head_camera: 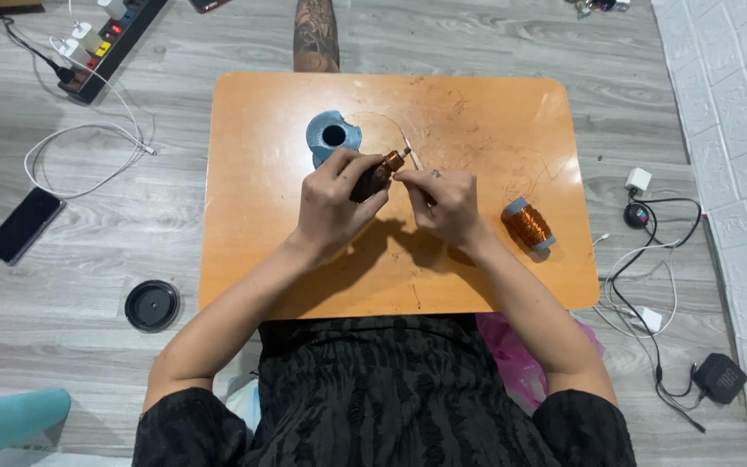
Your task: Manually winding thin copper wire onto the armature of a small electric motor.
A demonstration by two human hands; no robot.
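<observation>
Over the middle of a small orange table (261, 259), my left hand (332, 201) grips a small dark brown coil (376, 175) wound with copper wire, its tip pointing up and right. My right hand (444, 203) pinches a thin wire end right at the coil's tip. A blue-grey tape roll (330, 137) lies just beyond my left hand. A spool of copper wire (528, 226) with grey ends lies on its side to the right of my right hand.
A power strip (112, 43) with plugged cables lies on the wood floor at the far left. A dark phone (24, 225) and a round black lid (152, 305) lie left of the table. Chargers and cables (650, 259) lie to the right. Another person's tattooed leg (316, 36) rests beyond the table.
</observation>
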